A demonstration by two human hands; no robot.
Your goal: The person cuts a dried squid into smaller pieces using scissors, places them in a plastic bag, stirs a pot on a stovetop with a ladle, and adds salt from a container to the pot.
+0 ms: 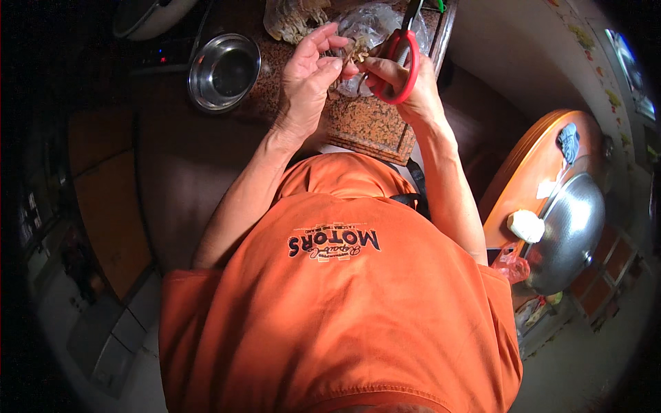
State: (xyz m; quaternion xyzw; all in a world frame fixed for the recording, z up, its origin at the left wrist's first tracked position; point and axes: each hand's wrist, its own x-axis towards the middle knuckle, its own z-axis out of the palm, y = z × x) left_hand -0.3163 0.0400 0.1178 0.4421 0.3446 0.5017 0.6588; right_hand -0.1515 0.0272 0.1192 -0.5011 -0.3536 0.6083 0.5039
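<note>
Red-handled scissors point(405, 67) hang on my right hand point(413, 85), their blades pointing away from me. The thumb and fingertips of this hand pinch a small tan, stringy dried piece point(357, 53), perhaps dried food. My left hand point(312, 69) is at the other side of the piece, fingers spread and curved, thumb near it; whether it touches is hard to tell. Beneath both hands a crumpled clear plastic bag point(369, 23) lies on the speckled brown stone counter point(361, 121). Beyond my left hand is a larger pale brown, frilled dried clump point(294, 20).
A round steel bowl point(224, 72) stands on the counter to the left. A dark appliance with small lights point(160, 57) is farther left. At the right, a wooden table point(516, 180) holds a large metal lid point(568, 232), a white object point(525, 226) and a blue cloth point(568, 142).
</note>
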